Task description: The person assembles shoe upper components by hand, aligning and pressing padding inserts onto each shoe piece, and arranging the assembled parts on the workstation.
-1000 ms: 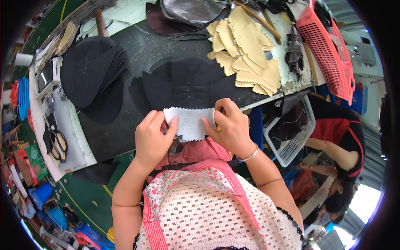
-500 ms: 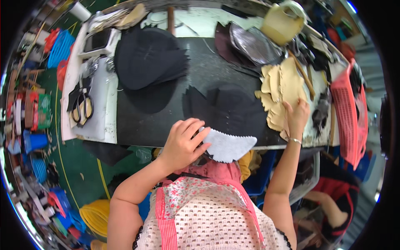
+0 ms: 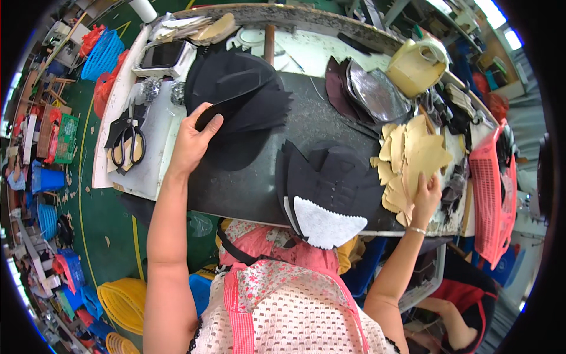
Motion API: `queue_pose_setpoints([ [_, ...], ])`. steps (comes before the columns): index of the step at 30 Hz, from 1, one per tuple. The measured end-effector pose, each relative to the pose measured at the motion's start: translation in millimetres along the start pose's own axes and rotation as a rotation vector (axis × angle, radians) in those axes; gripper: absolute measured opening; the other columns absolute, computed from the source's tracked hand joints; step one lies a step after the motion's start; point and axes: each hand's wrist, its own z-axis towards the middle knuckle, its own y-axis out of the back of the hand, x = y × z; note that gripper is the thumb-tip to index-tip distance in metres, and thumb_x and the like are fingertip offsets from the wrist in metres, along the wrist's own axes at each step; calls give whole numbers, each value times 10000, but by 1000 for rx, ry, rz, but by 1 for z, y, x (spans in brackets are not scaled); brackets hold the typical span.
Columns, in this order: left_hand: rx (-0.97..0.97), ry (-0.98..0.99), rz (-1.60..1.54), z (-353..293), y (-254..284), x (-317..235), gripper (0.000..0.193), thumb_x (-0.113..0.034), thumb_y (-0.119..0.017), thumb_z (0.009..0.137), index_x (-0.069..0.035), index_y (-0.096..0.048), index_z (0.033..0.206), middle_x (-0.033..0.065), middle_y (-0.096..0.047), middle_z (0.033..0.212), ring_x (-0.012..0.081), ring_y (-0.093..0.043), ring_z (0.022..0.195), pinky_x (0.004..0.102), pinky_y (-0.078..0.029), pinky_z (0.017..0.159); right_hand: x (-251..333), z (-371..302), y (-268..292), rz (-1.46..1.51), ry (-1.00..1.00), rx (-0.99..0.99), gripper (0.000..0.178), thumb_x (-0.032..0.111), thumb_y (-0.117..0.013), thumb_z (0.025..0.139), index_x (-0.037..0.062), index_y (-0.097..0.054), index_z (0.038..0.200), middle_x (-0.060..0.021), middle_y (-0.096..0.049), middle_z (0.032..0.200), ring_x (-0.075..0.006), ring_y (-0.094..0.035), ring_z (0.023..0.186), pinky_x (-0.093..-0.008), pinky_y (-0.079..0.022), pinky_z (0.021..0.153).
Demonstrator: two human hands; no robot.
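Observation:
My left hand [image 3: 197,138] pinches the raised edge of a black flat cut piece [image 3: 236,109] between thumb and fingers, at the stack of black pieces on the left of the table. At the right, my right hand [image 3: 425,197] is at the pile of beige scalloped cut pieces [image 3: 407,159], fingers curled at its near edge; it seems to grip one, partly hidden. Between my hands lies a second group of black pieces [image 3: 339,177]. A white toothed-edge piece [image 3: 330,224] sits on its near side, overhanging the table's front edge.
Black-handled scissors [image 3: 127,150] lie on the left board. Behind are a boxed dark-screened device [image 3: 162,56], dark shiny pieces [image 3: 374,91] and a yellowish jug [image 3: 417,68]. A pink basket [image 3: 488,194] flanks the table's right end; a co-worker's arm [image 3: 454,318] shows below it.
My left hand has left the white piece, moved up and left, and lifted the edge of a black piece. My right hand stays by the beige pile, its fingers closer together.

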Motion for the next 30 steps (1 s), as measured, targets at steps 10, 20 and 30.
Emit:
queue_pose_setpoints([
  [10, -4, -111, -919, -22, -42, -55, 329, -166, -544, 947, 26, -541, 1214, 126, -582, 1216, 229, -571, 1104, 388, -460, 961, 23, -18, -17, -875, 358, 20, 402, 70, -704, 776, -25, -547, 1134, -173, -536, 984, -336, -555, 902, -392, -451, 807],
  [20, 35, -115, -935, -17, -49, -61, 316, -174, -537, 951, 20, -554, 1200, 128, -593, 1202, 221, -582, 1088, 381, -466, 951, 28, 1, -19, -846, 121, 60, 334, 107, -772, 715, -26, -574, 949, -158, -576, 926, -301, -574, 848, -363, -463, 757],
  [30, 53, -99, -992, -15, -57, -66, 309, -151, -514, 960, 39, -540, 1202, 142, -586, 1208, 233, -581, 1093, 387, -466, 961, 19, 7, -16, -803, 143, 98, 426, 50, -801, 651, -30, -581, 1007, -141, -550, 963, -254, -562, 810, -343, -473, 750],
])
